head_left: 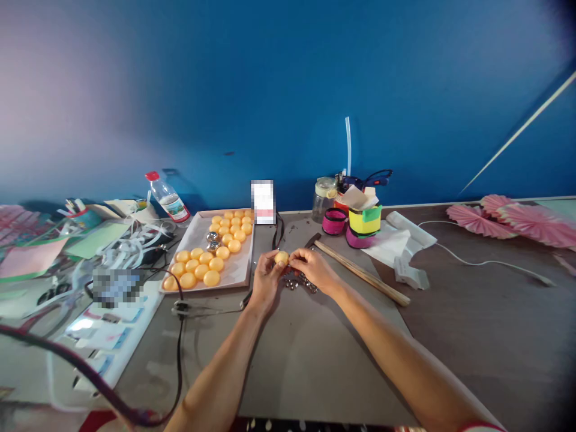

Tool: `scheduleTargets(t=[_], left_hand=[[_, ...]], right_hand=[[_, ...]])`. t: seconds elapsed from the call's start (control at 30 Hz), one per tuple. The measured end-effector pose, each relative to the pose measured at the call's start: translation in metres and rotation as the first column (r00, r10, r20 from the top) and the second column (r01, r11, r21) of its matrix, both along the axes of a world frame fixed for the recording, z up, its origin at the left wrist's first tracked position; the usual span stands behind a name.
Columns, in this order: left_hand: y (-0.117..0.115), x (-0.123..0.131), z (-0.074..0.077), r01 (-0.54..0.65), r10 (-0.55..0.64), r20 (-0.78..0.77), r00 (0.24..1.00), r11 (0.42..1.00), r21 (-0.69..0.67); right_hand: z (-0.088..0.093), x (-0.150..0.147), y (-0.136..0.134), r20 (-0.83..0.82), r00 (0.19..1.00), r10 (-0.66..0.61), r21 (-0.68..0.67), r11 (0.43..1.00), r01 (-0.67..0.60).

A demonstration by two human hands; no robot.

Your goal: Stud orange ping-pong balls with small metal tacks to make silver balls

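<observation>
Above small shiny metal pieces (294, 285) on the desk, I grip a yellow-orange ball (281, 257) in my left hand (266, 275), my right hand (315, 268) pinching beside it, on what I cannot tell, close work seemingly calling for steady, fine fingertip control.

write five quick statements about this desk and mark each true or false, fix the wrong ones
1. The left hand holds a yellow ball. True.
2. The tray holds only yellow balls. False: two silver balls sit among them.
3. Small shiny metal pieces lie on the table by the hands. True.
4. The plastic bottle has a blue cap. False: its cap is red.
5. The wooden-handled hammer lies inside the tray. False: it lies on the table, to the right of the tray.
</observation>
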State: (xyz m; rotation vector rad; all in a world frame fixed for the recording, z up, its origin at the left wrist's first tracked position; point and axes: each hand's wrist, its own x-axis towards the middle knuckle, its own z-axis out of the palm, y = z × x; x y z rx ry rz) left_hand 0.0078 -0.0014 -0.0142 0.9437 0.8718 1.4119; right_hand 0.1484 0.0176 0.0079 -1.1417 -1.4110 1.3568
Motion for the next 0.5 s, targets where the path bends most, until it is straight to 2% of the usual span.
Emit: scheduleTargets(t=[0.2, 0.5], left_hand=[[0.0024, -0.0012, -0.0075, -0.028, 0.031, -0.091, 0.995, 0.999, 0.036], [0.0015, -0.0027, -0.0033, -0.049, 0.049, -0.087, 0.995, 0.999, 0.0]], right_hand=[[-0.0007, -0.0034, -0.0023, -0.001, 1.0, -0.025, -0.018, 1.0, 0.025], [0.0053, -0.0051, -0.0057, 0.001, 1.0, -0.018, -0.05, 0.999, 0.018]])
